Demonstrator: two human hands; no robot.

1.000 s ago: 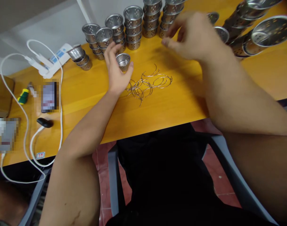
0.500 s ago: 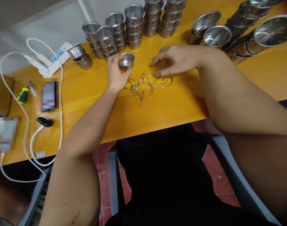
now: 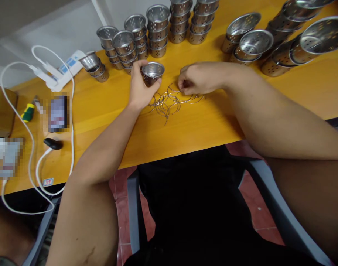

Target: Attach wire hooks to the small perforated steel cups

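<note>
My left hand (image 3: 141,84) is closed around a small perforated metal cup (image 3: 153,73), its mouth facing up. Just in front of that hand lies a tangled heap of thin curved metal wires (image 3: 167,101) on the yellow table (image 3: 102,111). At the heap's right end my right hand (image 3: 195,78) has its fingertips pinched together on a wire; the fingers partly hide it. The palm of my right hand is turned down, away from my view.
Several stacks of perforated metal cups (image 3: 159,33) stand along the back, with larger perforated cups (image 3: 282,51) at right. On the left are a power strip (image 3: 65,72), white cables, a phone (image 3: 58,112), a green-yellow handle (image 3: 27,112) and a black oval object (image 3: 53,143).
The cup in my left hand has moved slightly right and nearer. My right hand has come down to the wires, and its spread fingers have closed into a pinch.
</note>
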